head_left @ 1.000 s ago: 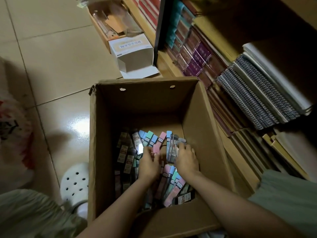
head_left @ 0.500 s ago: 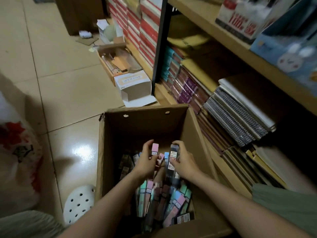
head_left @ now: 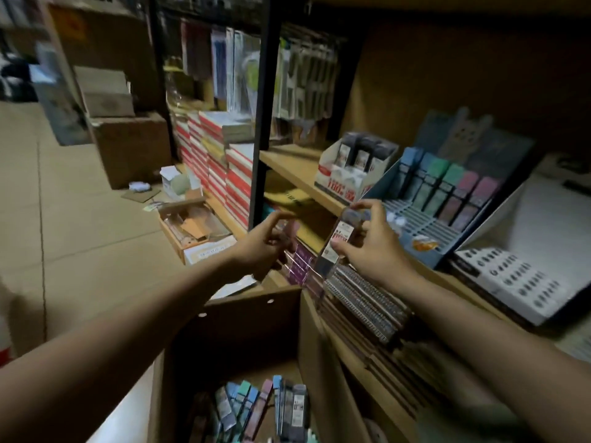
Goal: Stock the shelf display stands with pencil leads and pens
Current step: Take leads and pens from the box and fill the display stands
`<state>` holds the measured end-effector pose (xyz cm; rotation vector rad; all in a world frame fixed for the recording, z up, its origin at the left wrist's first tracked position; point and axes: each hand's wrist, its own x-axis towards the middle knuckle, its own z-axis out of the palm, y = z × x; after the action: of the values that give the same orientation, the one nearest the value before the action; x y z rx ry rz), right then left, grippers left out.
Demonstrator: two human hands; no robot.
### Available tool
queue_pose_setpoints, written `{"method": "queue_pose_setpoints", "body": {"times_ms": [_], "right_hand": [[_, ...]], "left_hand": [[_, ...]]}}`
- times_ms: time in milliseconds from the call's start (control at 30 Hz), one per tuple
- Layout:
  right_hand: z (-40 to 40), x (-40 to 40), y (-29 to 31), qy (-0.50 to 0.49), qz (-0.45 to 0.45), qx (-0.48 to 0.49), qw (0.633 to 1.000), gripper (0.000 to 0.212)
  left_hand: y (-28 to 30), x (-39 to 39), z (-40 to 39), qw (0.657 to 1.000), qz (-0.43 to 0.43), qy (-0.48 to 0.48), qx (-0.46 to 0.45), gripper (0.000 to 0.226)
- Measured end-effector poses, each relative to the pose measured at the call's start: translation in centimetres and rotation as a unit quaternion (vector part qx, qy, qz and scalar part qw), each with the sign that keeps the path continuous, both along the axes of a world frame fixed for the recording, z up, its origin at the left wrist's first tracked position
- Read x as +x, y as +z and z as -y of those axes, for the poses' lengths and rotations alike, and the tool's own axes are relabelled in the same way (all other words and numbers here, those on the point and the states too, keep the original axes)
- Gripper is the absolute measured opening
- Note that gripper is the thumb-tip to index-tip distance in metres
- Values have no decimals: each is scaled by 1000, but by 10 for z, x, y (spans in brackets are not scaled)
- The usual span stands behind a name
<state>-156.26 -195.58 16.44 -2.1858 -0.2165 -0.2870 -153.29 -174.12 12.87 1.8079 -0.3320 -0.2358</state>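
Observation:
My right hand (head_left: 367, 247) is raised in front of the shelf, gripping a dark pencil lead case (head_left: 339, 244) with a white and red label. My left hand (head_left: 267, 241) is up beside it, fingers curled around a pink lead case (head_left: 292, 228) that is blurred and mostly hidden. Just right of my right hand stands a blue tiered display stand (head_left: 425, 219) holding a back row of blue, green and pink lead cases (head_left: 447, 190). A white display box (head_left: 348, 174) with dark lead cases stands to its left. Below, the open cardboard box (head_left: 249, 318) holds several more cases (head_left: 256, 407).
A white carton (head_left: 518, 286) printed with dark dots lies on the wooden shelf (head_left: 294, 164) right of the stand. Spiral notebooks (head_left: 364, 305) fill the lower shelf. Red and white book stacks (head_left: 220, 161), a black shelf post (head_left: 262, 110) and small boxes on the tiled floor (head_left: 80, 238) lie left.
Both hands rose out of the cardboard box, each with a lead case, up to the shelf. The view swung up from the box to the display stands.

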Motion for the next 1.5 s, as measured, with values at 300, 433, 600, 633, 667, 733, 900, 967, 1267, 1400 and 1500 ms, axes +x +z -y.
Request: {"method": "queue_pose_setpoints", "body": {"times_ms": [300, 433, 600, 633, 667, 733, 900, 967, 1267, 1400, 1500], "right_hand": [[48, 40, 111, -68, 102, -88, 989, 46], [38, 63, 135, -85, 195, -168, 963, 48], [11, 109, 142, -65, 225, -233, 944, 43], [6, 118, 140, -67, 221, -235, 944, 43], [1, 128, 138, -68, 217, -237, 945, 43], [-6, 145, 132, -71, 205, -238, 947, 43], [-9, 175, 115, -87, 176, -245, 950, 40], [-8, 181, 110, -100, 174, -258, 945, 40], [-11, 180, 92, -115, 188, -386, 896, 34], [-11, 173, 91, -113, 189, -461, 859, 30], [-6, 158, 105, -104, 195, -369, 903, 28]], "left_hand": [[54, 25, 34, 991, 27, -27, -130, 45], [62, 41, 35, 985, 6, 4, -170, 53], [65, 56, 31, 970, -45, 9, -241, 57], [64, 59, 30, 967, -53, 19, -250, 50], [63, 61, 29, 963, -60, 30, -259, 41], [59, 65, 26, 959, -68, 38, -272, 30], [52, 72, 22, 959, -52, 44, -277, 23], [49, 73, 24, 956, -54, 56, -284, 23], [43, 68, 37, 958, -74, 65, -269, 26], [46, 64, 39, 958, -64, 69, -270, 26], [48, 60, 48, 957, -44, 80, -276, 28]]}}
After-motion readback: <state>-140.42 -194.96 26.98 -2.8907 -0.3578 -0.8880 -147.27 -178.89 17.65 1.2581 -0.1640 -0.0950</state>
